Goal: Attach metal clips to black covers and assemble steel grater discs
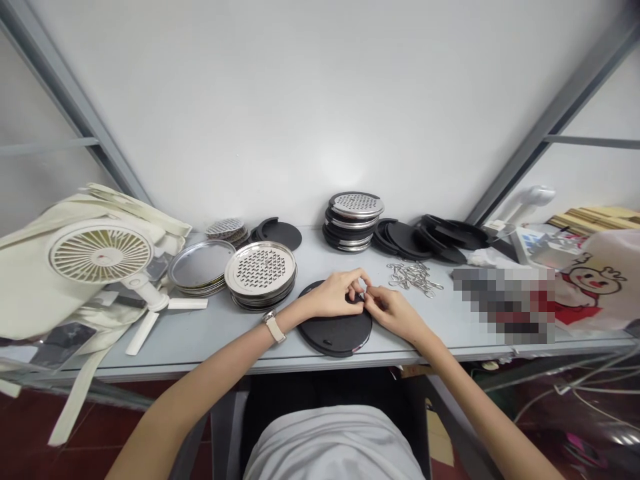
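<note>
A round black disc [334,330] lies flat near the front edge of the grey table [210,333]. My left hand [336,293] and my right hand [393,312] meet over its far edge. Their fingertips pinch a small metal piece [362,294] that is mostly hidden between the fingers. A watch with a pale strap sits on my left wrist. A loose pile of small metal clips [414,276] lies just beyond my right hand.
Stacks of perforated steel discs [261,269] [354,219], plain steel trays [201,265] and black lids [430,237] line the back. A white desk fan [103,257] and cloth bag stand left. A printed plastic bag [595,283] lies right.
</note>
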A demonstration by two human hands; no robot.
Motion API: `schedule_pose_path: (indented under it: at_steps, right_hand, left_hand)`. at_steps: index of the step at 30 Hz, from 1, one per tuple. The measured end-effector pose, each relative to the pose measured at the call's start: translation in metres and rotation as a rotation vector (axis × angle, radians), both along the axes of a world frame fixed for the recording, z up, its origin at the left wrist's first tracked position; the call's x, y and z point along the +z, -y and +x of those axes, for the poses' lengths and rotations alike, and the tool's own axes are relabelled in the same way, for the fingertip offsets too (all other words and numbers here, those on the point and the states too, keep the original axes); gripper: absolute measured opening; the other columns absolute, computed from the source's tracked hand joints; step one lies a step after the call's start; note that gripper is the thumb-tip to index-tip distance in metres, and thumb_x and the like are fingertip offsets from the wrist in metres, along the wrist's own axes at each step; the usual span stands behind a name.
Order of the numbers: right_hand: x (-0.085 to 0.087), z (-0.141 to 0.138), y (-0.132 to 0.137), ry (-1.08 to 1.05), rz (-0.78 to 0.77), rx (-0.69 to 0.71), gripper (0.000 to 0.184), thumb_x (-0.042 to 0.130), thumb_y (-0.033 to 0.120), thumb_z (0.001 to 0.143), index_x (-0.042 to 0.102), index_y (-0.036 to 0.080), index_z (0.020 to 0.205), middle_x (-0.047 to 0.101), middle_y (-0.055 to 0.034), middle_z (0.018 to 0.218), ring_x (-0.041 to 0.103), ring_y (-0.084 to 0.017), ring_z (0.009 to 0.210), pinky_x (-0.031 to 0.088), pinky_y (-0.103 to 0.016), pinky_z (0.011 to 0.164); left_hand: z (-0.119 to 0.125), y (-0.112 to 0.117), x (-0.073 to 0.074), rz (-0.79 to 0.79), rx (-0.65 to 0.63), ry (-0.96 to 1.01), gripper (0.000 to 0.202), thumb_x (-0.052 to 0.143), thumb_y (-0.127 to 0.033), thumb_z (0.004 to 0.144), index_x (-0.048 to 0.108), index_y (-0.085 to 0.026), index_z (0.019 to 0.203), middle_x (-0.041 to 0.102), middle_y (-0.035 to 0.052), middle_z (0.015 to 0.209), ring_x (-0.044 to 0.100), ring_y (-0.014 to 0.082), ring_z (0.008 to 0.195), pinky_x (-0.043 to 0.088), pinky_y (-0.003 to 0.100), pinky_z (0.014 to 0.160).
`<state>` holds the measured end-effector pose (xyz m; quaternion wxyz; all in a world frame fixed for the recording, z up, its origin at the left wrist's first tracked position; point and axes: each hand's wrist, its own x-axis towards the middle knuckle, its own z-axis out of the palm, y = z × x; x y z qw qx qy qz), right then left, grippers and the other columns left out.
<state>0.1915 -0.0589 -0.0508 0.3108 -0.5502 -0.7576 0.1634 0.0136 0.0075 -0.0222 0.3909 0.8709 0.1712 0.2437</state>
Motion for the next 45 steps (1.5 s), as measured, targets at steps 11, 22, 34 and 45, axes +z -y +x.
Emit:
schedule_pose_path:
  at_steps: [11, 22, 34, 45]
  right_hand:
    - [0.0005, 0.0, 0.0009, 0.011, 0.012, -0.02, 0.022, 0.042, 0.026, 0.086, 0.05, 0.018, 0.067, 0.049, 0.0009, 0.058, 0.042, -0.013, 0.053, 0.033, -0.025, 0.053]
    - [0.0043, 0.001, -0.0006, -0.033, -0.052, 0.063, 0.029, 0.038, 0.032, 0.093, 0.056, 0.017, 0.077, 0.056, -0.0006, 0.064, 0.047, -0.014, 0.055, 0.036, -0.025, 0.055]
    - [0.005, -0.0003, 0.001, 0.021, -0.043, 0.034, 0.03, 0.038, 0.031, 0.092, 0.051, 0.018, 0.067, 0.052, 0.0008, 0.059, 0.046, -0.013, 0.054, 0.035, -0.025, 0.054]
    - [0.0025, 0.0008, 0.001, 0.043, -0.018, 0.004, 0.029, 0.041, 0.026, 0.088, 0.043, 0.019, 0.06, 0.044, 0.0036, 0.055, 0.04, -0.012, 0.052, 0.031, -0.024, 0.053]
  left_hand:
    - [-0.0005, 0.0006, 0.0009, 0.006, -0.003, 0.011, 0.041, 0.061, -0.014, 0.069, 0.051, -0.019, 0.107, 0.057, -0.0029, 0.078, 0.053, 0.0103, 0.069, 0.044, 0.021, 0.063]
    - [0.0023, -0.0012, -0.003, 0.163, 0.028, 0.028, 0.036, 0.06, -0.011, 0.069, 0.05, -0.019, 0.103, 0.056, 0.0016, 0.094, 0.054, 0.0145, 0.085, 0.045, 0.028, 0.082]
    - [0.0012, -0.0003, -0.0008, 0.12, 0.025, -0.005, 0.036, 0.06, -0.012, 0.071, 0.05, -0.019, 0.104, 0.059, 0.0001, 0.086, 0.058, 0.015, 0.083, 0.046, 0.027, 0.079]
    - [0.002, -0.0009, -0.0027, 0.095, 0.04, -0.023, 0.039, 0.063, -0.014, 0.069, 0.05, -0.019, 0.105, 0.06, 0.0008, 0.088, 0.059, 0.0159, 0.085, 0.047, 0.028, 0.08]
